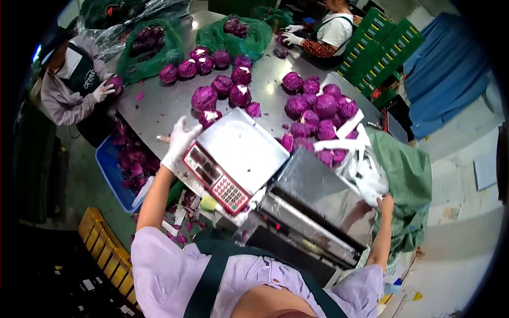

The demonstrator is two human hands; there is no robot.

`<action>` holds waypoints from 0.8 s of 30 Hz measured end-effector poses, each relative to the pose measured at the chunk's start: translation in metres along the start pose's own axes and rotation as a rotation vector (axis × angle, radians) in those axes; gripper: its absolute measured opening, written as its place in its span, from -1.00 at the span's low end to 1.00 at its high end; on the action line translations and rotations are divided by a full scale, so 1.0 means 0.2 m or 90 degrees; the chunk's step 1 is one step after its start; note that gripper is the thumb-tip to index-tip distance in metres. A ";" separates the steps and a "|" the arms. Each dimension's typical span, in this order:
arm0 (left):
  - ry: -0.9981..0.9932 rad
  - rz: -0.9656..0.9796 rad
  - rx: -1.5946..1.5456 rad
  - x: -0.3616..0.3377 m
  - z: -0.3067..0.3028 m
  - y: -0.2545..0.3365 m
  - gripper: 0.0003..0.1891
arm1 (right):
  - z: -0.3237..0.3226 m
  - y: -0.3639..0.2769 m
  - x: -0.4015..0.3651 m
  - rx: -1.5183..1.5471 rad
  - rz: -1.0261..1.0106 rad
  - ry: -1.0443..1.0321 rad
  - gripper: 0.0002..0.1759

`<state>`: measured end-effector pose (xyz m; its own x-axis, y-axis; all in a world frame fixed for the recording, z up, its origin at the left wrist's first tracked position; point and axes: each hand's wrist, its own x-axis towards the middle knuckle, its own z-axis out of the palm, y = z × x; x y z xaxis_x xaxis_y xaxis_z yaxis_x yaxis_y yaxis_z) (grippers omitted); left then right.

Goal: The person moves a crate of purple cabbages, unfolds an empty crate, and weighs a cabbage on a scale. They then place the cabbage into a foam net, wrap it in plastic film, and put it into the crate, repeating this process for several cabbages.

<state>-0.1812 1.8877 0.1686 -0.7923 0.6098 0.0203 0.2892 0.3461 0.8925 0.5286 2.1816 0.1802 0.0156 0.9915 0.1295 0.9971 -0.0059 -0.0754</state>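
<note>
My left hand (181, 142), in a white glove, is at the left edge of a digital scale (244, 151) with a steel pan and a red keypad panel. Its fingers are apart, close to a red cabbage (210, 116) behind the scale. On the right, my right hand (386, 203) has its fingers closed on the edge of a white plastic bag (369, 183) in a crumpled bundle. Between my arms, beside the scale, is a steel box-shaped machine (323, 193). Several red cabbages (324, 106) are piled behind it.
More red cabbages (204, 98) and green mesh bags (233, 34) lie on the steel table (154, 108). A co-worker (74, 79) at left holds a cabbage; another person (336, 32) works at the back. A blue bin (113, 177) of leaves, green crates (379, 50) and green cloth (403, 172) surround the table.
</note>
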 end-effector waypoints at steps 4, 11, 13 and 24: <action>0.098 0.018 0.133 0.73 0.18 -0.23 0.01 | 0.12 -0.08 0.26 -0.086 0.028 -0.111 -0.32; -0.212 -0.262 -0.128 1.24 0.36 -0.35 -0.09 | 0.39 0.02 0.35 -0.023 0.109 -0.287 0.04; -0.214 -0.373 -0.266 1.22 0.33 -0.38 -0.24 | 0.41 0.02 0.36 -0.018 0.112 -0.329 -0.01; -0.166 -0.222 -0.599 0.93 0.10 -0.36 -0.35 | 0.05 -0.20 0.37 0.029 -0.097 -0.165 -0.65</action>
<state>-0.3390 1.9902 0.0983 -0.5782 0.7569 -0.3045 -0.5594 -0.0961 0.8233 0.4894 2.2568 0.1822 -0.1592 0.9808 -0.1129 0.9820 0.1456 -0.1200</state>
